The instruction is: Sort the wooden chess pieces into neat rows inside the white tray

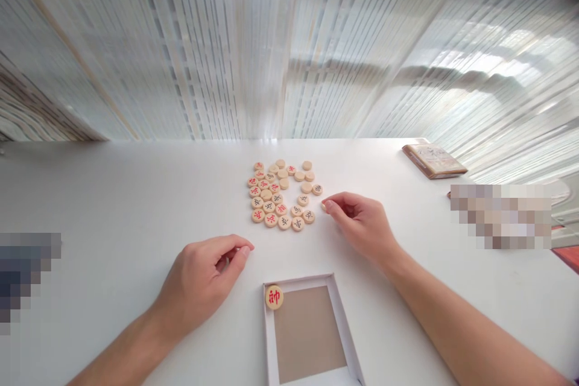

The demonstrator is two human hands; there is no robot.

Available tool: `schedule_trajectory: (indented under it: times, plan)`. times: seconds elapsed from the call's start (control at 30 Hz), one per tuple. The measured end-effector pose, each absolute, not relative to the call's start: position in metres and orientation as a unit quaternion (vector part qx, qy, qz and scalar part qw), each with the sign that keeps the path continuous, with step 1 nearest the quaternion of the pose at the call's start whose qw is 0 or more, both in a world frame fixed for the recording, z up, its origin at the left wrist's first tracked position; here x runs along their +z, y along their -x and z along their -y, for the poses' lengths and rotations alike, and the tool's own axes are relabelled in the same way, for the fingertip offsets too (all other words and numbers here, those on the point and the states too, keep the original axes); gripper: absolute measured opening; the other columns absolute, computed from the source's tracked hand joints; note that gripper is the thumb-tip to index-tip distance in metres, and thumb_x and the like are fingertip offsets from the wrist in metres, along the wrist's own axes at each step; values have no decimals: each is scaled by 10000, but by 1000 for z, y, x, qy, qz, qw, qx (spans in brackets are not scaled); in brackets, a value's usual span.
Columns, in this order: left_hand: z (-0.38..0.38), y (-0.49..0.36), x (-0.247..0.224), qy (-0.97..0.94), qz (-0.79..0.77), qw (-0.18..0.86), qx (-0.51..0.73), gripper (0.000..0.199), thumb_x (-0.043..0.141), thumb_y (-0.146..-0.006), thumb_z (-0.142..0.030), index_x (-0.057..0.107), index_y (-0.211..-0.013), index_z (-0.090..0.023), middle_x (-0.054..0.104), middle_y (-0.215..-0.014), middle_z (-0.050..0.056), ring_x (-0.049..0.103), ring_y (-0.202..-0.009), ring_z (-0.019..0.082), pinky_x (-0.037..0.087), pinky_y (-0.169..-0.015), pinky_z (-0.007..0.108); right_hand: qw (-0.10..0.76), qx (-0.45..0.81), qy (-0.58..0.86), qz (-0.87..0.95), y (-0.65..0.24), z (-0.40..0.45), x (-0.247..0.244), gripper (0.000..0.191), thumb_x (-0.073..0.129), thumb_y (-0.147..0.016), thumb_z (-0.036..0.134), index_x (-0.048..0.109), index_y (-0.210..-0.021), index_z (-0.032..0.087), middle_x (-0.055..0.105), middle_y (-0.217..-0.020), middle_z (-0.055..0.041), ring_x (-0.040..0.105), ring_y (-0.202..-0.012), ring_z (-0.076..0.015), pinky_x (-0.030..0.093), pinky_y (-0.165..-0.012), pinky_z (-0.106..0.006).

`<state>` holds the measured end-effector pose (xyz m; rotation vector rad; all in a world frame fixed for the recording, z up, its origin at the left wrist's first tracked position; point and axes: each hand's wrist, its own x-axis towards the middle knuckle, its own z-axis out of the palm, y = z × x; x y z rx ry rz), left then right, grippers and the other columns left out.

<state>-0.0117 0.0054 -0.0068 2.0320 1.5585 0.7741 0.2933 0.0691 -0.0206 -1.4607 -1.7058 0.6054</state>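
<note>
Showed nearest, cut off by the bottom edge of view, an open white box (307,335) with low walls and a brown panel inside. Showed in the box's far left corner a red-marked round piece (274,297); could not tell whether flat on the bottom or raised. Had the left hand (203,274) to the left of the box, extending a little past its far wall, with the tips of thumb and index finger together and the other fingers curled. Held the right hand (364,220) beyond the box and to its right, thumb and index finger clamped on a pale disc (324,207), mostly hidden by the fingertips. Showed farther out, beyond the box and a little left of its middle, a cluster of round pieces (269,207), many touching, some with red characters up, some with dark ones, several plain. Showed farther still, well to the right of the box, a flat carton (434,160) with brown sides and printed top on the white table (113,205). Ended, far beyond the box, in pale striped panels (226,54), partly blurred.
</note>
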Motion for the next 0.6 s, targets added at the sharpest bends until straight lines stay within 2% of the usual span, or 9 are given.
schedule_trajectory:
  times: [0.1,0.23,0.4,0.47,0.6]
  plan:
    - [-6,11,-7,-739,-569,232,277,280,584,-1006,-386,788,-871,-249,747,-700,-25,586,-538,146,441,-550,255,395,229,568,685,-291,-67,-19,248,671,-955,385,796,-875,187,629,-603,5,508,-534,-145,424,-524,-286]
    - [-5,11,-7,-737,-571,239,271,289,567,-1021,-385,783,-886,-248,751,-718,-23,604,-568,151,445,-568,258,408,179,549,707,-290,-68,-16,181,675,-950,325,792,-926,189,743,-837,-48,611,-662,-170,506,-611,-315]
    - [-3,11,-7,-743,-568,234,265,287,560,-1022,-369,776,-878,-245,748,-717,-18,600,-569,157,437,-567,260,395,76,531,745,-296,-78,-20,279,583,-1020,271,777,-1199,182,775,-1102,-114,698,-876,-234,547,-596,-326]
    - [-4,11,-7,-743,-568,231,266,290,561,-1020,-375,775,-873,-245,741,-705,-18,595,-566,159,432,-564,260,378,62,522,762,-298,-82,-22,312,559,-1039,261,757,-1267,180,768,-1186,-130,712,-996,-266,589,-676,-364]
    - [-6,10,-9,-737,-577,238,260,313,551,-1018,-394,781,-867,-244,729,-691,-19,589,-573,159,428,-570,260,348,54,501,790,-297,-88,-20,300,539,-1056,238,769,-1240,184,775,-1195,-135,696,-1106,-307,600,-890,-470]
